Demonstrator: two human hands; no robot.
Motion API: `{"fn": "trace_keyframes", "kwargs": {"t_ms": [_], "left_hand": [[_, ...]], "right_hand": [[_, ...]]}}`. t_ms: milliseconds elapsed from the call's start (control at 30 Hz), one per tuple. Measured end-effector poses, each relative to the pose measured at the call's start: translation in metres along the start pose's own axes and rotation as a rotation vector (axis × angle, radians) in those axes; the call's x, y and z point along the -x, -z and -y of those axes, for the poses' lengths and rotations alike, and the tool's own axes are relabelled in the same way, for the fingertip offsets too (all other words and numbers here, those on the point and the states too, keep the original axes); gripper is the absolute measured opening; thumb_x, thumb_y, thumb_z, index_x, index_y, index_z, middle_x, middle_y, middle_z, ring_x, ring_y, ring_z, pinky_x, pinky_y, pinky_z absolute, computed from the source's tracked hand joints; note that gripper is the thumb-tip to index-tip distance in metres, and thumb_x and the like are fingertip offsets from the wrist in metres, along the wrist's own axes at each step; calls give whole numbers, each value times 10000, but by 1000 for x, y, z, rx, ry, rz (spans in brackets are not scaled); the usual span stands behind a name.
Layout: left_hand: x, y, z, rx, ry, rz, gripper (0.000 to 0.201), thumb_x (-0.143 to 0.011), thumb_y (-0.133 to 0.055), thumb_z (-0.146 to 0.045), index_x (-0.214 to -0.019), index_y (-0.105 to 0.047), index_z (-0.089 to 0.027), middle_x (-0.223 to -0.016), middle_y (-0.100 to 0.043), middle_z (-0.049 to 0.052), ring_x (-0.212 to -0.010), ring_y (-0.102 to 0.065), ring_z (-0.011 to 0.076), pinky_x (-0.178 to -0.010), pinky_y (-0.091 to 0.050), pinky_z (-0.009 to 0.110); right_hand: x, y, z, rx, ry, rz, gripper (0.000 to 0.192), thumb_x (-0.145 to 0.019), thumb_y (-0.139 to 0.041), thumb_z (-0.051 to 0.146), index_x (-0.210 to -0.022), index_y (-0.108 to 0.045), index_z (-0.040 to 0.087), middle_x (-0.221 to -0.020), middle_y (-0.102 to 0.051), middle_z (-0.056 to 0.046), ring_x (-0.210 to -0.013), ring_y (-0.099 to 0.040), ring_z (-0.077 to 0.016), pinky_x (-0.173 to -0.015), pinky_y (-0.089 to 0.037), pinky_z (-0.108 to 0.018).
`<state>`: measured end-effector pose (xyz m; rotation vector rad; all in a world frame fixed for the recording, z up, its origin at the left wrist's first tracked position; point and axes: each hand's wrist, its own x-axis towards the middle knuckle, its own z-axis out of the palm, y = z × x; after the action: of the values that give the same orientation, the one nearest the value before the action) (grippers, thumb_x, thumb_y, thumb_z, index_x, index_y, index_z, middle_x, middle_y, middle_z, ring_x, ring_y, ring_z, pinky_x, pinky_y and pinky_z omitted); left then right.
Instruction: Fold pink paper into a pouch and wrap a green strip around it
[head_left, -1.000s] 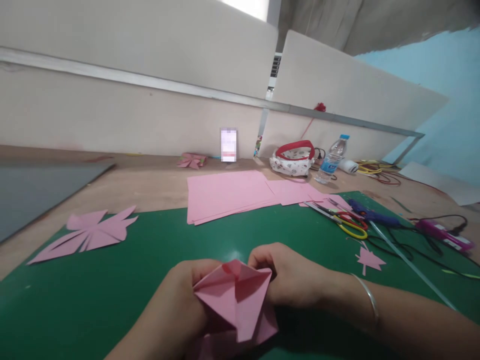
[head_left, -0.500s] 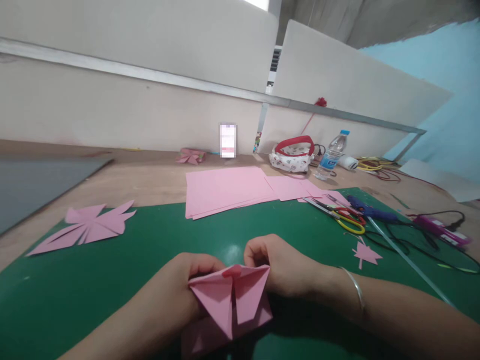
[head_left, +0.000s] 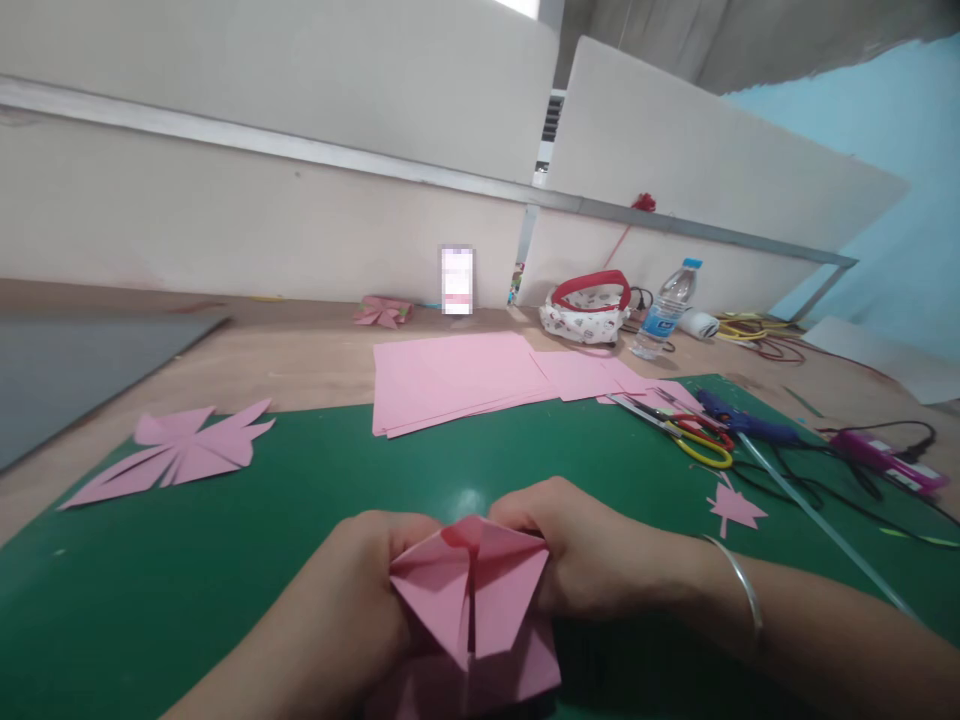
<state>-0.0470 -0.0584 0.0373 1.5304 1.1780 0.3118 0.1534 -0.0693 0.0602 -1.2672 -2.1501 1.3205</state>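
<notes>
We pinch the folded pink paper with both hands, left hand and right hand, each grip closed on its upper corners, low over the green mat on the worktop.

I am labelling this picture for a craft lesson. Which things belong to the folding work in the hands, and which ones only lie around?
In the work:
left hand
right hand
folded pink paper, gripped by both hands
green mat under it

Lying about:
pink sheets
cut pink shape
scissors
water bottle
red-rimmed pouch
</notes>
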Motion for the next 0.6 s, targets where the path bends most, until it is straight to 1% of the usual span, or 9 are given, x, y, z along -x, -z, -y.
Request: {"fn": "trace_keyframes", "kwargs": {"t_ms": [67, 167, 300, 433, 533, 600], "left_hand": [[1, -3, -1, 10, -17, 7, 120, -606, -523, -283, -547, -530, -178, -577, -431, -31, -545, -363, 109, -514, -294, 250], [2, -4, -4, 25, -66, 11, 101, -596, -536, -251, -533, -509, -177, -594, -446, -37, -577, -388, 111, -540, -318, 249], [5, 0, -10, 42, -106, 54, 80, -603, -608, -246, -621, -597, -169, -653, -542, -26, -645, -460, 140, -571, -356, 250], [5, 3, -13, 8, -104, 23, 204, -580, -693, -281, -745, -664, -166, -706, -624, 1, -697, -522, 183, -601, -390, 271], [5, 3, -11, 21, -121, 7, 169, -602, -698, -277, -715, -654, -160, -692, -609, 1, -682, -510, 172, -594, -378, 265], [5, 3, -10, 70, -121, 35, 139, -635, -670, -281, -680, -638, -153, -672, -585, 1, -644, -481, 154, -569, -361, 259]], "right_hand": [[2, 0, -1, 21, 43, 18, 208, -730, -664, 191, -656, -473, 158, -665, -434, 60, -643, -403, -77, -528, -321, -161], [2, -2, -4, 1, 44, 35, 200, -731, -659, 198, -674, -471, 161, -697, -434, 53, -671, -409, -87, -566, -349, -170], [1, -4, -6, -84, 2, 41, 175, -718, -657, 191, -686, -488, 159, -723, -418, 45, -684, -400, -93, -589, -365, -177], [-1, -5, -6, -106, -33, 23, 189, -694, -673, 185, -671, -487, 158, -716, -417, 41, -676, -393, -97, -581, -363, -182], [-2, -5, -7, -114, -31, 13, 192, -681, -684, 179, -670, -493, 159, -717, -424, 42, -674, -396, -97, -580, -362, -184], [-2, -4, -8, -131, -28, 20, 195, -681, -684, 170, -665, -490, 157, -710, -419, 44, -666, -390, -94, -571, -356, -184]]}}
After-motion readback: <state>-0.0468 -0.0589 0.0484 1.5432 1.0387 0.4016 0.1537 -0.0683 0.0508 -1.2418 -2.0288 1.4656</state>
